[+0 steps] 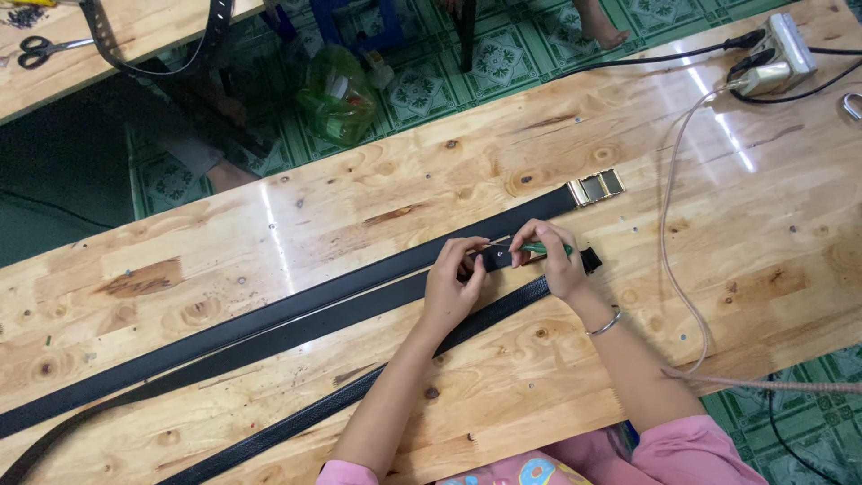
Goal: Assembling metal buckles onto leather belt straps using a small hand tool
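Wooden table point(718, 233) carried three black belts; left hand point(452, 286) pinched the middle belt point(359, 305), while right hand point(549, 259), at 3 o'clock, gripped a green-handled screwdriver point(546, 248).

Surface point(763, 233) w/ 3 black belts lying diagonally: top belt point(296, 305) w/ gold buckle point(595, 187) at its right end, middle belt point(359, 310) just below, nearly touching; no pass between them. Third belt point(359, 391) apart from those two at left, bare wood strip between. Left hand point(452, 286) and right hand point(549, 260) close together over middle belt end; green-handled tool point(548, 248) in right-hand fingers. Pink cord point(669, 242) curves down right side; open wood right of it. Power strip point(783, 49) w/ black cables blocks far right corner. Far edge above belts open.
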